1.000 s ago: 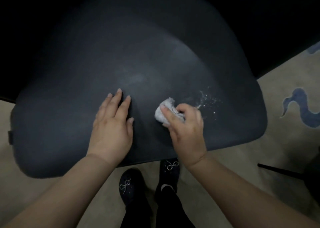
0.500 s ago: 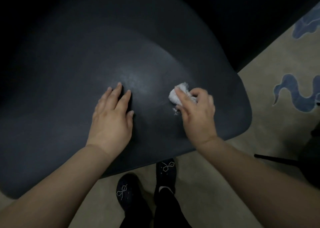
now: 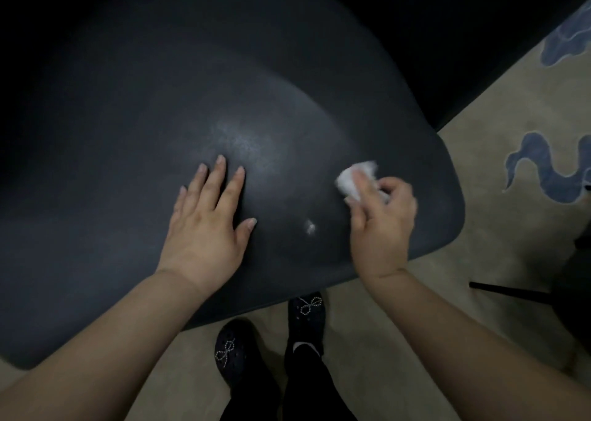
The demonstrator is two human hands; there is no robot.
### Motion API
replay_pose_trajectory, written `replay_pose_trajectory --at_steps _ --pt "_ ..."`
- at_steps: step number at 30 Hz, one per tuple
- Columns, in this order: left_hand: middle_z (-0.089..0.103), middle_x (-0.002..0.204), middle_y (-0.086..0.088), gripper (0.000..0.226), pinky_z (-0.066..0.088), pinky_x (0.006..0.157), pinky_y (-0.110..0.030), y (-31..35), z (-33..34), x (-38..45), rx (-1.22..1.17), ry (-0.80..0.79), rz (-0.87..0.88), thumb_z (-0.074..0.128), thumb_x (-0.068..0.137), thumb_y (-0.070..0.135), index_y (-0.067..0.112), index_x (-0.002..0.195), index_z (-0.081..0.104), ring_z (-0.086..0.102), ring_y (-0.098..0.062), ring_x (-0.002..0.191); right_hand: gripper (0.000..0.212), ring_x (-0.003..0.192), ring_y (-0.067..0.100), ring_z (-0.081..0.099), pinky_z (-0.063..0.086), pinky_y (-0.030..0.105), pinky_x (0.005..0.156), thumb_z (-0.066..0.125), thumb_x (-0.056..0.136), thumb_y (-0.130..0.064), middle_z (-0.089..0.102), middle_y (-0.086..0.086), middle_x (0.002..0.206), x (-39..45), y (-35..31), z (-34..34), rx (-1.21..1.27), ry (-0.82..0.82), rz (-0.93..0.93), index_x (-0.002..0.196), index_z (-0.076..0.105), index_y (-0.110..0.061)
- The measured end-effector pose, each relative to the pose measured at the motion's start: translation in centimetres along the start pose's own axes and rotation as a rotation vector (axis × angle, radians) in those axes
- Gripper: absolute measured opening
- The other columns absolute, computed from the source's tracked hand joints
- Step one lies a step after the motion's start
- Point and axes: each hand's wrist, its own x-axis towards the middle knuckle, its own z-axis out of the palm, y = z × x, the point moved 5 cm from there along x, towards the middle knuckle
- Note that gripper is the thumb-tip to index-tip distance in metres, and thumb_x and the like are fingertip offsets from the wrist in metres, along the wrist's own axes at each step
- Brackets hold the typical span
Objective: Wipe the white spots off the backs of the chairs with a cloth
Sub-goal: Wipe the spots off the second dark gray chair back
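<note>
A dark grey chair back (image 3: 134, 171) fills most of the view, curving down towards me. My left hand (image 3: 209, 219) lies flat on it near the middle, fingers straight and spread. My right hand (image 3: 382, 225) grips a crumpled white cloth (image 3: 351, 180) and holds it against the chair back near its right edge. A small white spot (image 3: 310, 227) shows on the dark surface between my two hands, just left of my right hand.
Beige carpet with a blue cloud pattern (image 3: 543, 177) lies to the right. My two dark shoes (image 3: 271, 334) stand under the chair's near edge. A thin dark chair leg (image 3: 508, 291) crosses the floor at the right. Behind the chair is dark.
My right hand has moved the cloth rightward and up across the chair back. The scatter of white specks seen a second ago is gone; one small spot now shows. My left hand stayed put.
</note>
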Motion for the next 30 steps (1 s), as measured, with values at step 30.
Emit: replay_pose_trajectory --at_steps 30 --pt "0.012 0.16 -0.001 0.052 0.014 0.118 -0.042 -5.3 -1.2 -3.8 -0.134 0.11 -0.106 0.047 0.096 0.029 0.027 0.147 0.034 0.004 -0.021 0.147 0.049 0.094 0.032 0.046 0.042 0.044 0.085 0.066 0.085 -0.014 0.05 0.014 0.113 -1.4 -5.8 3.2 0.041 0.094 0.211 0.131 0.059 -0.029"
